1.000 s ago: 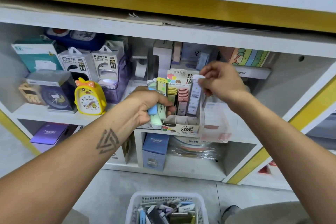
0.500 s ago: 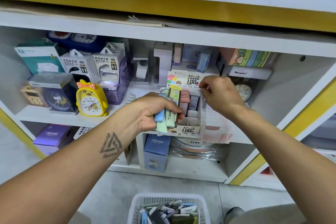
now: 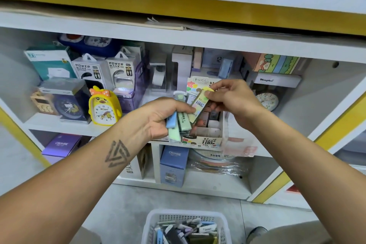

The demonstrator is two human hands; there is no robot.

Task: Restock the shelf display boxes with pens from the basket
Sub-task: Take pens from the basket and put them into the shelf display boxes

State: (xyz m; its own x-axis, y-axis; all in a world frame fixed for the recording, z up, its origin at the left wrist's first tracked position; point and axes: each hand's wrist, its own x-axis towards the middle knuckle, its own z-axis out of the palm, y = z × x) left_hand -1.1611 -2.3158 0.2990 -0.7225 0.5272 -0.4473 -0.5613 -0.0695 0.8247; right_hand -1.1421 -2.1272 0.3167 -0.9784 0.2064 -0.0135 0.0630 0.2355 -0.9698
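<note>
- Pulling one yellow pack (image 3: 198, 106) out of the bunch, the right hand (image 3: 233, 101) pinches its top end between thumb and fingers; half a second ago that hand was down at the display box, setting a piece in.
- Gripping the rest, the left hand (image 3: 158, 117) has its fingers curled round a blue pack (image 3: 171, 120) and two green packs (image 3: 181, 125), just in front of the box.
- Sitting on the shelf edge, the display box (image 3: 210, 140) shows packs standing in its far slots, while its near slots look open, so there is room for more.
- Judging from this, one piece has just gone in and the yellow one is next, likely bound for a free slot.
- Waiting on the floor near the person, the basket (image 3: 150, 230) holds plenty more stock, so the job looks far from done.
- Standing well to the left on the shelf, a yellow clock (image 3: 104, 108) plays no part.
</note>
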